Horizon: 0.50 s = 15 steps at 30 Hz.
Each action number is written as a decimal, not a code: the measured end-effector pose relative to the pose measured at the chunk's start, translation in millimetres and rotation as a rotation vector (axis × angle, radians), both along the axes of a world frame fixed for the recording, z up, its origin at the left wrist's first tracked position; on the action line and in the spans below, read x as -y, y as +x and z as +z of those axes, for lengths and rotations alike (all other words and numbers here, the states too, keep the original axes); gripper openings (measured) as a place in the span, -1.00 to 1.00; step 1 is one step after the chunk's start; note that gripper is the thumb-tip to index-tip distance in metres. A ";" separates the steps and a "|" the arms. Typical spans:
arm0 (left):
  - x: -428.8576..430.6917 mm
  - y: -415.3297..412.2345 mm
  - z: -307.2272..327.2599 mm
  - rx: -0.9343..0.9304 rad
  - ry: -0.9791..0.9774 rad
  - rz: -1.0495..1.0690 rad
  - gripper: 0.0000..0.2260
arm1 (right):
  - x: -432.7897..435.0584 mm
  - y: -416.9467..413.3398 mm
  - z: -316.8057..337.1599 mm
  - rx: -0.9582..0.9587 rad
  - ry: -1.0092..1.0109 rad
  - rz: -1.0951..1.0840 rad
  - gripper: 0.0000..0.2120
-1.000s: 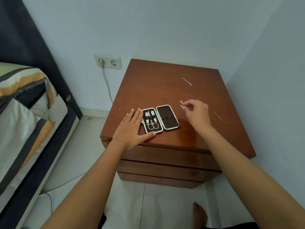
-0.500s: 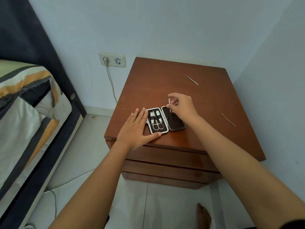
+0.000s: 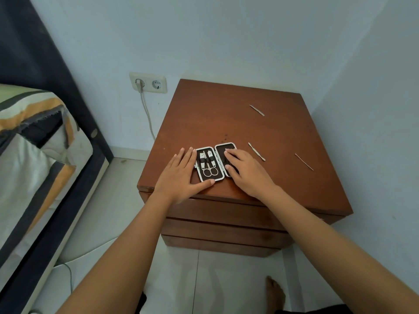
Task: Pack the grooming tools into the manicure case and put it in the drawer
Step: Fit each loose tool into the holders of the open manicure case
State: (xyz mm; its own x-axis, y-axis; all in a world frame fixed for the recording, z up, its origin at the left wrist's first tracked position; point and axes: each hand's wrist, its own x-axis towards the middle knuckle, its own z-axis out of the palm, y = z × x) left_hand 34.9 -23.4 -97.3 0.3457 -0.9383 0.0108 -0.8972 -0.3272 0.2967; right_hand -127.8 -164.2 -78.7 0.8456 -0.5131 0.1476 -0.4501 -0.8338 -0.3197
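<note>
Right hand [image 3: 247,168] now lies flat on the case [image 3: 216,161], tool [image 3: 256,151] released beside it.

case: my manicure case [image 3: 216,161] lies open flat near the nightstand's front edge | left half: scissors [image 3: 210,169] and clippers strapped in | loose: three slim metal tools [image 3: 256,151] [image 3: 257,110] [image 3: 304,162] lying right of it

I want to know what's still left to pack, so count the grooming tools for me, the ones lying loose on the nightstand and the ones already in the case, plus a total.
Loose on the nightstand: 3, the far tool, the tool beside the case and the thin tool at right.
In the manicure case: 3 visible, scissors and two others; the right hand hides most of the right half.
Total visible: 6
</note>
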 end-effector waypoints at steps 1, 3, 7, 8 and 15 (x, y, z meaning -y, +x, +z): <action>-0.1 -0.1 0.1 0.000 0.000 0.001 -0.03 | -0.8 -0.7 -0.7 0.003 0.008 -0.002 -0.59; -0.3 -0.4 0.7 -0.002 0.001 0.003 -0.02 | -2.6 -2.2 -2.1 0.003 0.033 -0.004 -0.58; 0.3 0.9 -0.8 0.003 -0.007 0.004 0.00 | -7.0 -8.8 -3.9 -0.012 0.115 0.019 -0.52; 0.5 1.3 -1.5 0.006 -0.011 0.003 0.00 | -5.6 -10.6 -3.2 -0.006 0.124 0.031 -0.51; 0.7 2.7 -2.4 0.011 -0.037 0.004 -0.06 | 88.6 6.4 -2.0 0.078 0.142 -0.262 -0.52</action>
